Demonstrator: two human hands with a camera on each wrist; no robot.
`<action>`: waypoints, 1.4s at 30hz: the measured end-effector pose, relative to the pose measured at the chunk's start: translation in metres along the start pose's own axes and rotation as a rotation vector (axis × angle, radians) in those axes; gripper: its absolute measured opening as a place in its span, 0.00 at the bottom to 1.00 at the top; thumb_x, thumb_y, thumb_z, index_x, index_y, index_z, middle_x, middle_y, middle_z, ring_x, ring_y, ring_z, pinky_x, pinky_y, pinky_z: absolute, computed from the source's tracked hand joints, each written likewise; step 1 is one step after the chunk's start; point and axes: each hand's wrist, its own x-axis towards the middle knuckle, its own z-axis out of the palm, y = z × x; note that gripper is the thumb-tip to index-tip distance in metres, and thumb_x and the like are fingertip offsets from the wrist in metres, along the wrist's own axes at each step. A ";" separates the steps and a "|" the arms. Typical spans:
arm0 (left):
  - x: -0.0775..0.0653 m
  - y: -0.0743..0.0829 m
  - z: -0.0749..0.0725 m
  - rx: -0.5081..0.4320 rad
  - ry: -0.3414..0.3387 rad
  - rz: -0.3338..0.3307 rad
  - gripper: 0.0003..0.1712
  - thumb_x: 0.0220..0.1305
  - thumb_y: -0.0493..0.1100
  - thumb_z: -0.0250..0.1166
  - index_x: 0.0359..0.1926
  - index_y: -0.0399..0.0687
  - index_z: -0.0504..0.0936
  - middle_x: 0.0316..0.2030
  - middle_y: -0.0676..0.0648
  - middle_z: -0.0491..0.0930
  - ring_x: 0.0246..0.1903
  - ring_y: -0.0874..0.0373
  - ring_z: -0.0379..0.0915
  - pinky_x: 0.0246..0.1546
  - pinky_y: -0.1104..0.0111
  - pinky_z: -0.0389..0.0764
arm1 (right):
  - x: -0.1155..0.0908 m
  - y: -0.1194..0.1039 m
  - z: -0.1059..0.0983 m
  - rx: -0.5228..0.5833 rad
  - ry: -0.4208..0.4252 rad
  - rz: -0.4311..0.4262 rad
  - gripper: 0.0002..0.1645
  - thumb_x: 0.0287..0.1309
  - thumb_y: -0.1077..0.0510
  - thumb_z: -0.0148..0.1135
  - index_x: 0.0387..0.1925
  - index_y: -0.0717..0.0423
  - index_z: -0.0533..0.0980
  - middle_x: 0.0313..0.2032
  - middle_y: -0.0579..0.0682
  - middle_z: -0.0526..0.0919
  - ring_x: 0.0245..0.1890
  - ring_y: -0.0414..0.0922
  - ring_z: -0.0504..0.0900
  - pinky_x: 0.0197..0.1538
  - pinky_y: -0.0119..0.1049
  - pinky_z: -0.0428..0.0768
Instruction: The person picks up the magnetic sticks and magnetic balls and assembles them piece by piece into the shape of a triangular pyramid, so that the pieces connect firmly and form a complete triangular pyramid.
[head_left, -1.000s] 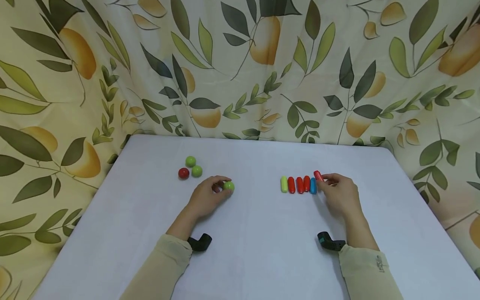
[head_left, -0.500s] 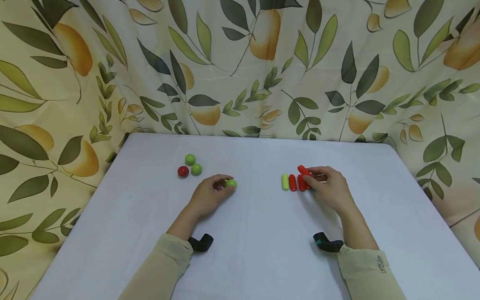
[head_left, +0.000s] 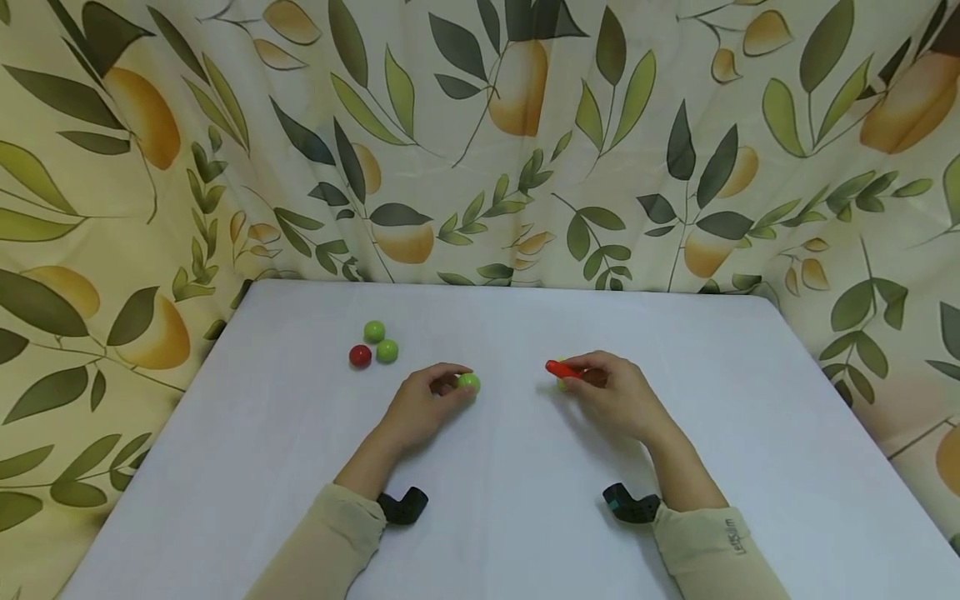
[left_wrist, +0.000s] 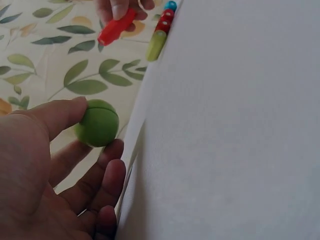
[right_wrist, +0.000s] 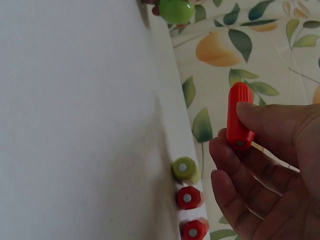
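Observation:
My left hand (head_left: 422,410) pinches a green ball (left_wrist: 97,123) between thumb and fingertips; a seam runs round the ball in the left wrist view. To its right, my right hand (head_left: 617,398) pinches a short red rod (right_wrist: 239,112), ribbed along the side, with a grey dot in its end. Held above the table, the rod points toward the ball, a gap still between them. Beneath the right hand lies a row of similar rods: a yellow-green rod (right_wrist: 184,169), red rods (right_wrist: 189,198) and a blue one (left_wrist: 170,5). That row is mostly hidden in the head view.
Farther left on the white table (head_left: 487,533) sit two green balls (head_left: 387,351) and a red ball (head_left: 360,357), grouped together. Behind the table hangs a leaf-and-fruit patterned cloth (head_left: 480,192). A black wrist camera (head_left: 403,506) juts inward from each sleeve.
My right hand has carried the red rod leftward over the row, from its blue end to its yellow-green end, and the rod has tilted toward the ball. The left hand keeps its ball nearly in place.

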 end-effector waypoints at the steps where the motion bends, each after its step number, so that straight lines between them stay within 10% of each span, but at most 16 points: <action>1: -0.001 0.000 0.001 0.001 -0.005 0.001 0.18 0.67 0.54 0.71 0.56 0.65 0.85 0.43 0.54 0.83 0.42 0.58 0.76 0.46 0.63 0.76 | -0.001 -0.001 0.002 -0.001 -0.007 -0.009 0.18 0.66 0.60 0.68 0.56 0.55 0.83 0.50 0.54 0.87 0.45 0.48 0.88 0.46 0.33 0.81; 42: -0.005 0.015 0.011 0.039 -0.134 0.025 0.15 0.64 0.53 0.74 0.51 0.62 0.88 0.37 0.56 0.84 0.41 0.58 0.77 0.45 0.63 0.77 | -0.003 -0.024 0.034 -0.049 -0.162 -0.150 0.15 0.63 0.58 0.73 0.52 0.45 0.86 0.44 0.40 0.86 0.40 0.39 0.82 0.46 0.33 0.83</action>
